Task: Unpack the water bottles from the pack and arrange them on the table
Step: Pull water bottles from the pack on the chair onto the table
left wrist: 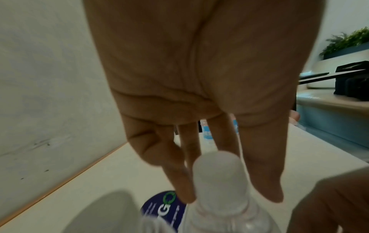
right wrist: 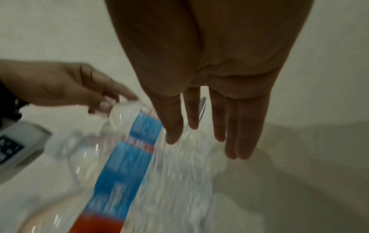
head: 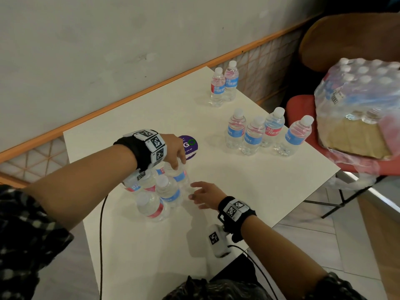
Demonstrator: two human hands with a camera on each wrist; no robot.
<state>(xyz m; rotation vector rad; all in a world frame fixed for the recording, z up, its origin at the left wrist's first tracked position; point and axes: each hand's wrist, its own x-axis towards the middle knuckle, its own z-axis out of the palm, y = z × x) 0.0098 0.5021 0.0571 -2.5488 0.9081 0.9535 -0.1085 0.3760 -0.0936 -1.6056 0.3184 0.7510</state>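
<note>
Fingers [left wrist: 259, 165] of the person's left hand [head: 175, 151] are reaching down around the white cap of a clear plastic water bottle with a blue label [head: 178, 173], the tips lying beside its neck; whether they are actually pinching it cannot be told. That bottle is standing at the far edge of a tight cluster of clear bottles [head: 157, 191] near the middle of the white square table [head: 249, 187]. At the cluster's right side, the right hand [head: 205, 194] is stretching out with straight, relaxed fingers, the tips lying against or just beside the blue-labelled bottle's clear side. Farther out, a row of four upright bottles [head: 265, 133] is standing near the table's right edge, and a pair of bottles [head: 224, 84] is standing at the far corner. A purple round sticker [head: 191, 146] is lying just beyond the left hand. Off the table to the right, the shrink-wrapped pack of bottles [head: 357, 105] is resting on a red chair [head: 300, 111].
</note>
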